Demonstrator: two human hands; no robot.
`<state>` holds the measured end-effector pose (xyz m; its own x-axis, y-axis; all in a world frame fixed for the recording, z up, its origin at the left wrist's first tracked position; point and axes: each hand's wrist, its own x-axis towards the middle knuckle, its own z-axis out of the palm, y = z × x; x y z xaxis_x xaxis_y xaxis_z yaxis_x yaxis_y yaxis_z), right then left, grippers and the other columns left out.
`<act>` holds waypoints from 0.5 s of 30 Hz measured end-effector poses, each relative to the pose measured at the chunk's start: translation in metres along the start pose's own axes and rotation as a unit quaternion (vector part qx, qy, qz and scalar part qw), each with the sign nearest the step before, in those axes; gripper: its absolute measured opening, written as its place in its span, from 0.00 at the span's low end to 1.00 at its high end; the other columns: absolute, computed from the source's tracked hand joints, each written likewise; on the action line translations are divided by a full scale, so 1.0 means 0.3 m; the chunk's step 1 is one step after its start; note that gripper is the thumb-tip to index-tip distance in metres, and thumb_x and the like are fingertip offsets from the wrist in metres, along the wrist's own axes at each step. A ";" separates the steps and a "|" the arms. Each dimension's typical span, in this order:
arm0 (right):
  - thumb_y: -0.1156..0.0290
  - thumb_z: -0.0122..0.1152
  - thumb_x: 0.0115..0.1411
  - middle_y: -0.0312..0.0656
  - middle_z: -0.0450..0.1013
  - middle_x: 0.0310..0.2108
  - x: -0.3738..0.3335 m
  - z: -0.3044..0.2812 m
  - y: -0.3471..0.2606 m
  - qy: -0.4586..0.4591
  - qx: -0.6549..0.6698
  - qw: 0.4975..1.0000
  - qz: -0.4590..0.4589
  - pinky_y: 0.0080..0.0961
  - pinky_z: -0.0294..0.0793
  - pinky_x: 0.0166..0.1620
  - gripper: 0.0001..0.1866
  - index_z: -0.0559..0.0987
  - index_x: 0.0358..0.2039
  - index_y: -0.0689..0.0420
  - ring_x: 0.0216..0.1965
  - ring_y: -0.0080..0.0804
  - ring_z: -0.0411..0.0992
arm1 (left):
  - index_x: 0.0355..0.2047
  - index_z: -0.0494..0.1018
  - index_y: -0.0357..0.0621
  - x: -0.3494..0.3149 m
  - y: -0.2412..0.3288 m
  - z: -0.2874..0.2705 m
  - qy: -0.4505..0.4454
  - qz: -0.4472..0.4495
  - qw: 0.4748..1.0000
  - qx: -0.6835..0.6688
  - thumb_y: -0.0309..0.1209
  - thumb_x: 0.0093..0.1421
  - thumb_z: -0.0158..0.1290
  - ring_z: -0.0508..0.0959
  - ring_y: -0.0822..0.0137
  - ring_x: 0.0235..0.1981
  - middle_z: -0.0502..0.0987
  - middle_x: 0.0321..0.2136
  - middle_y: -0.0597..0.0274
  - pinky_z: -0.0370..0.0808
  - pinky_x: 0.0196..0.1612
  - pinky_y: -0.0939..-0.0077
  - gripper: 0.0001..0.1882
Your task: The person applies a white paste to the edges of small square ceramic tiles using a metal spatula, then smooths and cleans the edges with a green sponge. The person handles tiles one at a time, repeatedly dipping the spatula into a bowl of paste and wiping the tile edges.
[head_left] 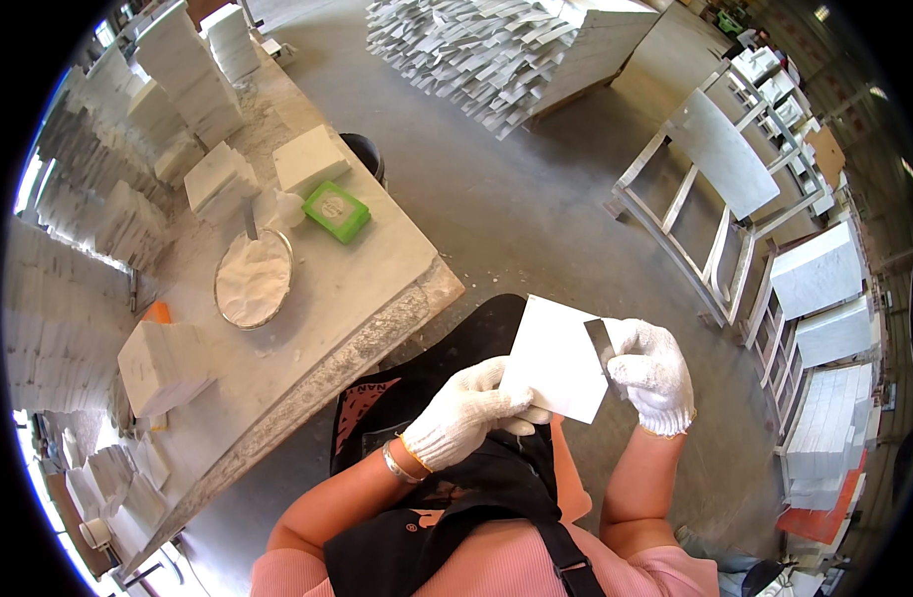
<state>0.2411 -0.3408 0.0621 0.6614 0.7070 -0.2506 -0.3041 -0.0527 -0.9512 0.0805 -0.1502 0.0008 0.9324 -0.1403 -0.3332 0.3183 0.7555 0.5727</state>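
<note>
In front of my body I hold a thin white square tile (554, 360), tilted. My left hand (466, 413), in a white knit glove, is closed on its lower left edge, thumb on top. My right hand (655, 373), gloved the same way, pinches a dark flat scraper blade (599, 338) at the tile's right edge; blade and tile appear to touch there. To the left, on the stone-topped table (377, 269), a round metal bowl holds whitish paste (254, 281). A tool's handle (249, 219) sticks up from the paste.
Beside the bowl lie a green box (337, 211) and a small stack of white tiles (309, 159). Taller tile stacks (183, 75) line the table's far left side. A wooden rack with a slab (723, 151) stands at the right. A large tile pile (476, 50) sits beyond.
</note>
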 end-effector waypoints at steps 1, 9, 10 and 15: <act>0.73 0.70 0.49 0.41 0.76 0.23 -0.006 0.006 0.000 0.014 -0.012 1.000 -0.012 0.18 0.64 0.19 0.10 0.78 0.28 0.63 0.17 0.21 0.68 | 0.59 0.68 0.32 0.000 -0.005 0.002 -0.004 -0.006 1.000 -0.001 0.40 0.63 0.63 0.82 0.65 0.45 0.80 0.47 0.53 0.80 0.46 0.73 0.31; 0.73 0.71 0.49 0.43 0.77 0.29 -0.052 -0.095 0.055 -0.009 0.034 0.999 -0.001 0.23 0.71 0.31 0.10 0.77 0.27 0.61 0.29 0.27 0.74 | 0.53 0.72 0.35 0.018 -0.031 0.024 -0.019 -0.017 0.999 -0.029 0.35 0.66 0.60 0.82 0.70 0.40 0.81 0.42 0.58 0.80 0.42 0.76 0.21; 0.73 0.71 0.50 0.44 0.77 0.30 -0.057 -0.115 0.064 -0.013 0.042 0.999 -0.004 0.24 0.72 0.35 0.09 0.77 0.27 0.61 0.31 0.29 0.75 | 0.53 0.72 0.35 0.023 -0.031 0.029 -0.025 -0.017 0.999 -0.034 0.35 0.66 0.60 0.82 0.70 0.40 0.81 0.41 0.57 0.80 0.42 0.75 0.21; 0.73 0.67 0.56 0.60 0.77 0.47 -0.027 -0.138 0.055 -0.047 0.091 0.992 -0.077 0.31 0.80 0.39 0.09 0.77 0.29 0.65 0.43 0.45 0.79 | 0.53 0.72 0.36 0.013 -0.042 -0.021 -0.034 -0.011 0.997 -0.065 0.38 0.65 0.61 0.80 0.70 0.39 0.80 0.41 0.58 0.79 0.43 0.75 0.22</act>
<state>0.2590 -0.3765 0.0410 0.6452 0.7599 -0.0798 -0.3287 0.1818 -0.9268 0.0790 -0.1564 -0.0124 0.9362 -0.1972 -0.2910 0.3180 0.8279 0.4621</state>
